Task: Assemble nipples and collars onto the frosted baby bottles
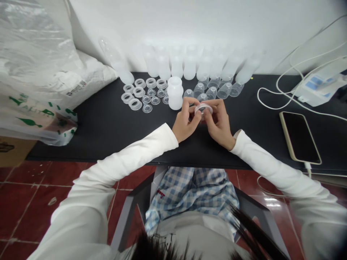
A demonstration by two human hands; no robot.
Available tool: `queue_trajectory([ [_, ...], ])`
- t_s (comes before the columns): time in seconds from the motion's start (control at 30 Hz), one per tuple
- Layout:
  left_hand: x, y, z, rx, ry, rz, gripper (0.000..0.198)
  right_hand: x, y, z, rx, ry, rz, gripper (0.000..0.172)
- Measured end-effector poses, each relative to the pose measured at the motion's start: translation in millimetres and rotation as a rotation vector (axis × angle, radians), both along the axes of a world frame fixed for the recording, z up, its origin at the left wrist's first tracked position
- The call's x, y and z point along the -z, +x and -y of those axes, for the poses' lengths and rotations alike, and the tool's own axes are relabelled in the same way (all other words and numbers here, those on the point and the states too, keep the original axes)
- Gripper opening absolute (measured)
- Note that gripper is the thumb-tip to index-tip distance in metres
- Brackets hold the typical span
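One ring is sitting clamped between my left hand and right hand above the table, and I'm judging little done, loose rings, caps and bottle standing separate

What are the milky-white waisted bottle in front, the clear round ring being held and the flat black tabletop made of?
Milky-white waisted bottle: probably satin-finish plastic, given its soft, even look; frosted glass is possible. Clear round ring: likely smooth plastic; it is see-through with a pale rim. Flat black tabletop: low-sheen, perhaps laminate; it looks even, its core hidden.
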State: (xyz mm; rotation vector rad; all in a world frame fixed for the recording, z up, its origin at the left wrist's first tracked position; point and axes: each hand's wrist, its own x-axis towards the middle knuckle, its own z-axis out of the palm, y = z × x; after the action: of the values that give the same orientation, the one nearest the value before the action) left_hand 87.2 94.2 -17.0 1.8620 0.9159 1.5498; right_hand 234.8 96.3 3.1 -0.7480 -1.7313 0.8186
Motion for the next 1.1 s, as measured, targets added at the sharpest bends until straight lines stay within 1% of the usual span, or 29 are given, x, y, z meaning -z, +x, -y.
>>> queue_trajectory([
  [0.13, -5.4, 1.8, 2.2, 0.009, 0.037, 0.027, 0.022, 0.0, 0.6, 1.6, -0.001, 0.008, -0.004, 0.031],
  [0.27, -7.2, 1.5, 5.4, -0.028, 0.068, -0.016, 0.024, -3.6, -1.0, 4.8, 0.07, 0.047, 0.002, 0.03],
  [0.4, -6.0, 0.7, 6.5, -0.042, 0.004, -0.027, 0.031, -3.5, -3.2, 5.3, 0.103, 0.035, -0.005, 0.032],
  [0.57, -4.4, 1.0, 5.8, -0.045, -0.068, 0.003, 0.034, -0.3, -4.2, 4.3, 0.093, -0.027, -0.035, 0.034],
  [0.77, -0.5, 1.8, 2.2, 0.019, -0.116, 0.016, 0.036, 0.5, -3.8, 1.6, 0.062, -0.098, -0.062, 0.037],
  [0.93, 1.4, 0.5, 1.6, 0.093, -0.089, -0.005, 0.035, 2.6, -1.3, 0.2, 0.112, -0.046, -0.036, 0.037],
  [1.1, 1.8, 0.1, 2.5, 0.083, -0.076, -0.01, 0.032, 3.1, 1.0, 1.0, 0.159, 0.024, 0.021, 0.036],
])
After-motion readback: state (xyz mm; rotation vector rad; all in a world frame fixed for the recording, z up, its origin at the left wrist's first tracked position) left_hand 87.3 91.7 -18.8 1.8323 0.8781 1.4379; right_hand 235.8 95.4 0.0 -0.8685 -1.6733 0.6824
